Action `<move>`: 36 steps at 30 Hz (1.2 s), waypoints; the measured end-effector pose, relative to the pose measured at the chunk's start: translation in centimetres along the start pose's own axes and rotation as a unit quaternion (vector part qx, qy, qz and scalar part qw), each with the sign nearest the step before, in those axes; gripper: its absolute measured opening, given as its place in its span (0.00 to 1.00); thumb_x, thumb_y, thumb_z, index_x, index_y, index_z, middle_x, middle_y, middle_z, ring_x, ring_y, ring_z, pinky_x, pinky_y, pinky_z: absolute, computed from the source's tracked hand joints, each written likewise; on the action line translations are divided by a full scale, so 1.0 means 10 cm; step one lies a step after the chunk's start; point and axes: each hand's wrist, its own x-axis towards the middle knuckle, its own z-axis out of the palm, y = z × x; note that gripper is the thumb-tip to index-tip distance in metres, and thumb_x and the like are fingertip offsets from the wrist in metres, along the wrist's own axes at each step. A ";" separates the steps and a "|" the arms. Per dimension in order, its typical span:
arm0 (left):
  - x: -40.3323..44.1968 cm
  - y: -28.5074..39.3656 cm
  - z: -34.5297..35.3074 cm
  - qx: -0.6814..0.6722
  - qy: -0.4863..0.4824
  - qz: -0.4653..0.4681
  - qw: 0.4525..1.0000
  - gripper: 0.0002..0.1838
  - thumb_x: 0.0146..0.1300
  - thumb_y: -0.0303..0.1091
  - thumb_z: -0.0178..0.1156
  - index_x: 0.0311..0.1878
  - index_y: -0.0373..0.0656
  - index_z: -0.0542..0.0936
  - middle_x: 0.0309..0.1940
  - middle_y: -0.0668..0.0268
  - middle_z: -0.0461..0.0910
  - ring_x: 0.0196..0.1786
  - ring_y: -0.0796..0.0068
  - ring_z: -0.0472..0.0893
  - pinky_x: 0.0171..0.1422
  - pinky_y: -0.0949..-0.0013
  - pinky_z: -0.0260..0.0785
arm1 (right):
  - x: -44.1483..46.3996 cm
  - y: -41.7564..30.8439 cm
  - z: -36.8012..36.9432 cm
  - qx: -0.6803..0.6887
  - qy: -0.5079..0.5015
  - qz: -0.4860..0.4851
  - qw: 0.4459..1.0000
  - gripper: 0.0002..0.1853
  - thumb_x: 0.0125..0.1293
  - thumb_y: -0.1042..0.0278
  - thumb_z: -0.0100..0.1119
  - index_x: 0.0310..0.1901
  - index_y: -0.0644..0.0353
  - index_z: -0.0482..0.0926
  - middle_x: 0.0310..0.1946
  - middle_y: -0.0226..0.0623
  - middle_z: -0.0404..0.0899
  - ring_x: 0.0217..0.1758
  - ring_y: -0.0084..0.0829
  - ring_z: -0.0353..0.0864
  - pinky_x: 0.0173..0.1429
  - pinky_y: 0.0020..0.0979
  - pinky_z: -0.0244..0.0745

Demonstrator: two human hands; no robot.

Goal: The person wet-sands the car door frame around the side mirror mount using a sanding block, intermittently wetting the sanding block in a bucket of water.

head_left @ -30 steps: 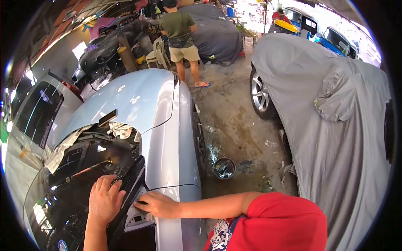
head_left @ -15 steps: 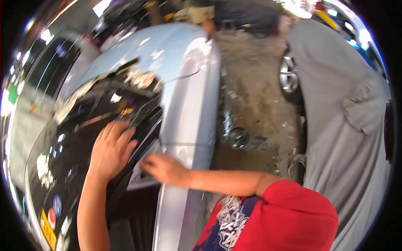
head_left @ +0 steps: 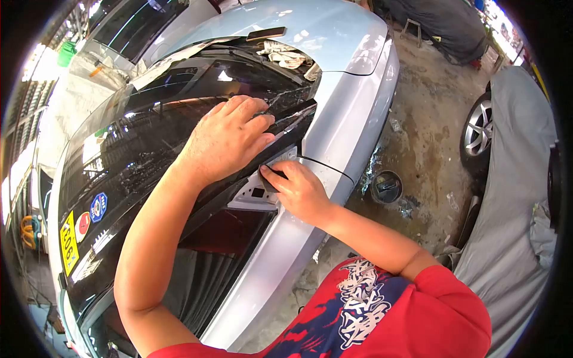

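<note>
Fingers apart and slightly bent, my left hand (head_left: 230,140) lies over the lower edge of the dark windshield (head_left: 161,122), beside the black pillar trim. Just to its right, my right hand (head_left: 301,191) is closed on a small dark pad (head_left: 271,178), its exact kind unclear. That pad is pressed against the pale triangular mirror-mount panel (head_left: 253,194) at the front corner of the side window. Square and round holes show in the panel. Part of it is hidden behind my fingers.
A phone (head_left: 266,34) and crumpled cloths (head_left: 283,56) lie by the base of the windshield, next to the light-blue hood (head_left: 286,21). On the wet floor stands a dark bucket (head_left: 387,187). A grey-covered car (head_left: 513,209) is parked at right.
My view has swung, so the car appears further right and sharper. My left hand stays over the windshield edge; my right hand is still at the triangular panel.
</note>
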 end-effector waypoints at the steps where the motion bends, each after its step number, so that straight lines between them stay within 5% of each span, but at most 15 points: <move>1: 0.00 0.00 0.00 0.000 0.000 -0.001 1.000 0.16 0.67 0.39 0.70 0.54 0.44 0.85 0.59 0.61 0.81 0.63 0.56 0.82 0.68 0.53 0.76 | 0.00 0.05 0.01 -0.021 0.011 -0.009 1.000 0.25 0.57 0.78 0.68 0.59 0.58 0.86 0.49 0.36 0.79 0.52 0.42 0.82 0.57 0.42 0.80; 7: -0.01 -0.02 0.01 0.004 0.004 0.006 1.000 0.15 0.67 0.39 0.70 0.54 0.44 0.85 0.60 0.61 0.81 0.63 0.56 0.81 0.68 0.53 0.76 | -0.07 0.18 0.05 -0.052 0.061 -0.002 0.997 0.20 0.60 0.78 0.67 0.56 0.57 0.89 0.46 0.37 0.82 0.46 0.42 0.83 0.51 0.40 0.80; 12: 0.00 -0.02 0.02 0.004 0.009 0.013 1.000 0.15 0.68 0.39 0.70 0.54 0.44 0.85 0.60 0.61 0.81 0.63 0.56 0.81 0.68 0.53 0.76 | -0.05 0.11 0.01 -0.018 0.016 -0.011 1.000 0.28 0.54 0.81 0.64 0.60 0.63 0.86 0.50 0.40 0.79 0.51 0.44 0.81 0.58 0.42 0.78; 36: -0.01 -0.01 0.01 0.004 0.001 0.012 1.000 0.16 0.66 0.38 0.71 0.54 0.44 0.84 0.60 0.62 0.81 0.62 0.55 0.82 0.67 0.53 0.76 | -0.12 0.13 -0.02 -0.012 -0.010 0.005 1.000 0.33 0.51 0.79 0.72 0.64 0.59 0.84 0.53 0.41 0.78 0.55 0.45 0.80 0.61 0.43 0.78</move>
